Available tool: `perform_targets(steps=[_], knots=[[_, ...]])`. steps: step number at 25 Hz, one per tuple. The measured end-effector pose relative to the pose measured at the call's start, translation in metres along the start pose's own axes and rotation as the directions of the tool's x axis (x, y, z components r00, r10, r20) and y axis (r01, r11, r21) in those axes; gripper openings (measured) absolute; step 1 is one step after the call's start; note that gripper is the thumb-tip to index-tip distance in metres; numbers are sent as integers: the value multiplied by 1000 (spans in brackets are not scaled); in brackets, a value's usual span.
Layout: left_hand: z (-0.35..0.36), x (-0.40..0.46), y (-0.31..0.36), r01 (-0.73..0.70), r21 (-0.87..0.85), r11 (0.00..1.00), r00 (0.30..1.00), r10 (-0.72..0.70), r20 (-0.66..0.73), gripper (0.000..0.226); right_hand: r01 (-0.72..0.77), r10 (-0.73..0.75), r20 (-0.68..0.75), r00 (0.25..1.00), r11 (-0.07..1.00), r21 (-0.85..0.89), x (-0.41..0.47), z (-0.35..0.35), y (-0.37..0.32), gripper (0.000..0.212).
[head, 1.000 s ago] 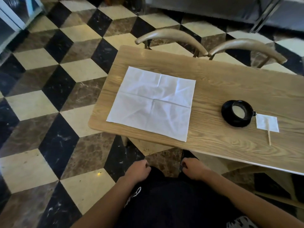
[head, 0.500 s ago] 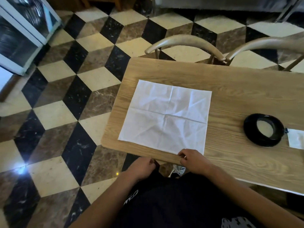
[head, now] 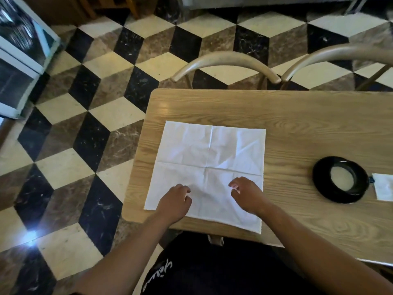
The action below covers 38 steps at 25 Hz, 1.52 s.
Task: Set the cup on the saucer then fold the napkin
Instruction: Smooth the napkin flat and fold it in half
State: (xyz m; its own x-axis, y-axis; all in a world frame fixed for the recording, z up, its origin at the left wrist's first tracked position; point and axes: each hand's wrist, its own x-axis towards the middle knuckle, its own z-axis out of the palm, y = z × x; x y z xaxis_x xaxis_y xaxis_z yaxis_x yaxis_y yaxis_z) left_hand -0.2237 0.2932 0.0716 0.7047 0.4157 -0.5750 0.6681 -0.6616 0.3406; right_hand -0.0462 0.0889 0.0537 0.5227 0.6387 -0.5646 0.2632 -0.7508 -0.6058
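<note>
Left hand [head: 174, 202] and right hand [head: 247, 196] loosely curled, empty, over napkin [head: 209, 167] near table [head: 297, 116] front edge. Soft, light, limp; best pinched at near corners.

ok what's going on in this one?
A person is at a wooden table with both hands over the near half of a white napkin that lies spread flat, creased but not yet folded. The left hand and right hand have loosely curled fingers and grip nothing. To the right, a black cup already sits on its black saucer, beside a small white packet.
</note>
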Motion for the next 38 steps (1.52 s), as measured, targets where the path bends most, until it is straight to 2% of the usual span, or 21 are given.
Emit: perform_targets(steps=[3,6,10,11,14,19,26,31,38], knots=[[-7,34,0,-203,69,977,975,209,-80,45,58,-86,-173,981,985,-160,19,-1,-10,33],[-10,77,-3,-397,186,899,896,424,-136,48,77,-161,-294,942,958,-276,47,12,-26,38],[-23,138,-18,-514,266,816,773,574,-268,46,43,-210,-403,891,922,-386,91,33,-52,51],[-29,153,-22,-507,288,813,758,579,-301,46,40,-227,-408,884,908,-417,104,35,-60,54],[-40,192,-44,-447,328,832,767,546,-337,51,57,-270,-397,877,879,-474,148,46,-79,61],[-46,224,-78,-463,391,795,719,595,-359,55,60,-276,-367,888,862,-504,197,66,-98,63],[-45,234,-93,-294,442,848,780,480,-402,65,100,-345,-365,865,831,-547,227,76,-106,63],[-42,238,-97,-270,459,847,789,467,-399,73,110,-400,-378,835,794,-597,225,62,-82,64],[-44,238,-98,-273,447,852,809,455,-373,75,-66,-250,-491,834,839,-540,194,-3,8,75]])
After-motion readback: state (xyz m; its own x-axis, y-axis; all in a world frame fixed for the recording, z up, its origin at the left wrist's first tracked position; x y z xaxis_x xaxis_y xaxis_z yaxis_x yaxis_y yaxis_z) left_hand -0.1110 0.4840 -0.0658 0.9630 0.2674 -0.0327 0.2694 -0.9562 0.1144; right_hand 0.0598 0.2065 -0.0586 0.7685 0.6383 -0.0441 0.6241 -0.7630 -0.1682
